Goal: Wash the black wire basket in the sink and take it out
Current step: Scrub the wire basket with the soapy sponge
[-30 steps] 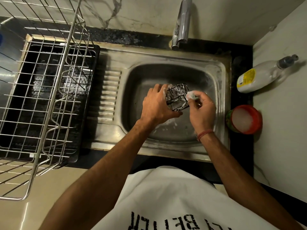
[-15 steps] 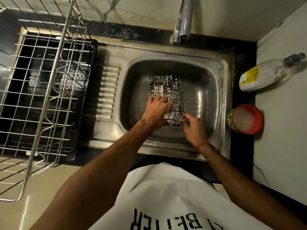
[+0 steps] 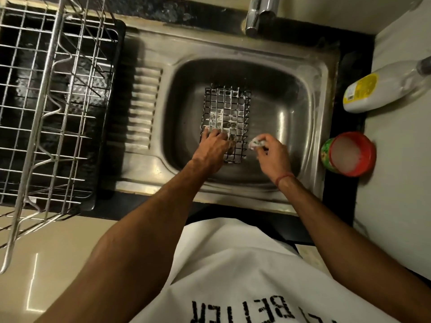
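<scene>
2 hands: both are over the sink basin [image 3: 291, 94], one on the basket and one holding a scrubber.
Basket place: black wire basket [image 3: 225, 117] lies in the steel basin, near its middle, with soap foam caught in its grid.
Basket axis: its long axis runs from the near edge of the basin toward the tap [image 3: 258, 12]; the far short end points at the tap and the near short end points at the person.
Left hand: left hand [image 3: 213, 150] sits on the near left corner of the basket, fingers bent over the wires; they seem to grip it, but the fingertips are partly hidden.
Right hand: right hand [image 3: 271, 155] hovers just beside the near right corner of the basket, not touching it, with fingers and thumb pinching a small foamy scrubber [image 3: 256, 143].
Left of sink: a ribbed draining board [image 3: 144, 108] and, beyond it, a steel dish rack [image 3: 53, 94] over a dark tray.
Right of sink: a white bottle [image 3: 382, 89] with a yellow label lies on its side on the counter; nearer, a red-rimmed tub [image 3: 349, 153] holds white stuff.
Obstruction: the left forearm crosses the near basin rim.
</scene>
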